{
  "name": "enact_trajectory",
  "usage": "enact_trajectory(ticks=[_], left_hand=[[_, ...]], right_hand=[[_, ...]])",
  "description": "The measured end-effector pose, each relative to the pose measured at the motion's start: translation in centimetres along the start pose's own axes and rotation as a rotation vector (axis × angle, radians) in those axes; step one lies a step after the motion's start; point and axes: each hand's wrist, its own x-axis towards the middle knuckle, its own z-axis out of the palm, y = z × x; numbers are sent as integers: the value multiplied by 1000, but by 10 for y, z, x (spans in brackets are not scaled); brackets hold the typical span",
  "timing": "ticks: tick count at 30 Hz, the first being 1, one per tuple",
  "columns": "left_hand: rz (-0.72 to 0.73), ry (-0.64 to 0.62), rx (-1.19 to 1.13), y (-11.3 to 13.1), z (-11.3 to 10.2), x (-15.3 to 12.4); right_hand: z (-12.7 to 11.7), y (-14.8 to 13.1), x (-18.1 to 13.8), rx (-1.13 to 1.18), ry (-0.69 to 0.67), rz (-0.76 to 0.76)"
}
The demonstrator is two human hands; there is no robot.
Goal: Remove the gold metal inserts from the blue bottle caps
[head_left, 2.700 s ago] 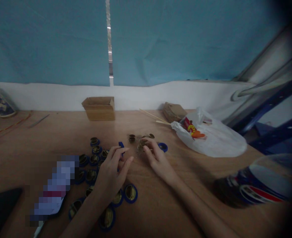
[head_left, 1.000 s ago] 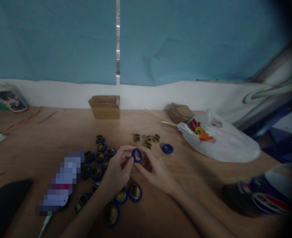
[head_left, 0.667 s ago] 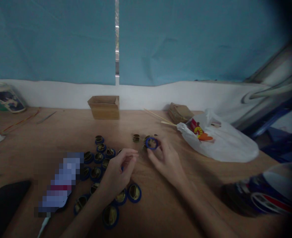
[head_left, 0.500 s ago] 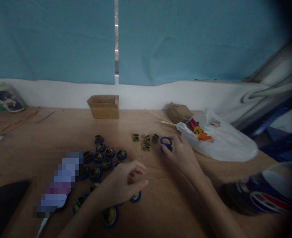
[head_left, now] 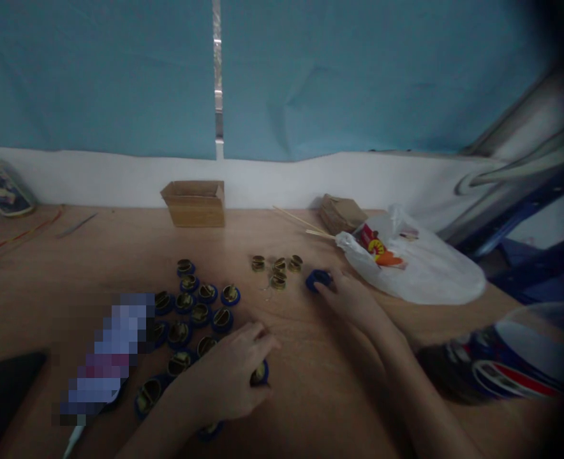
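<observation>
My left hand point(head_left: 229, 371) is over the near end of a group of round brass-coloured pieces with blue rims. Its thumb and fingers close around one blue-rimmed brass piece point(head_left: 259, 373), partly hidden by the hand. Farther right, my right hand point(head_left: 351, 298) pinches a blue ring point(head_left: 318, 279) at the table surface; whether it is one ring or two together I cannot tell. Left of that ring stand several small brass pieces without rims point(head_left: 279, 279). More blue-rimmed pieces point(head_left: 200, 313) lie left of and beneath my left forearm.
A small open cardboard box point(head_left: 196, 207) stands at the back, with a brown paper bundle point(head_left: 342, 213) to its right. A white plastic bag point(head_left: 430, 271) and a Pepsi bottle point(head_left: 492, 366) are on the right. A blurred-out phone point(head_left: 110, 354) with a cable lies left.
My left hand has come down and closed around a blue-rimmed piece. The blue rings at my right fingertips now overlap, where two showed apart before. The view has shifted slightly.
</observation>
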Motion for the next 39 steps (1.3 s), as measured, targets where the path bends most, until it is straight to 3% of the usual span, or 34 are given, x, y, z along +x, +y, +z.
enact_trajectory(ticks=[6,9,11,13,16,20,23,26,30,39], left_hand=[[-47,-47,-70,-6,-4,-5],[-43,23,-116,-7,-5,-4],[-10,110,-149,-6,-6,-1],[22,217,-190,-3,-9,4],[16,410,-333,-1,-11,12],[-67,652,-691,-9,-11,21],[-150,737,-794,-15,-11,24],[-217,733,-855,-14,-13,24],[-227,666,-900,-7,-14,23],[-87,549,-930,-9,-9,25]], right_hand=[[2,-2,-2,27,0,1],[1,-5,-3,29,27,12],[-5,-11,-2,47,150,5],[-15,-22,-4,137,354,-48],[-29,-48,-16,449,535,-218],[-22,-86,-45,769,310,-359],[-2,-108,-64,864,147,-444],[13,-118,-73,863,129,-482],[15,-116,-71,827,213,-454],[9,-110,-62,855,283,-387]])
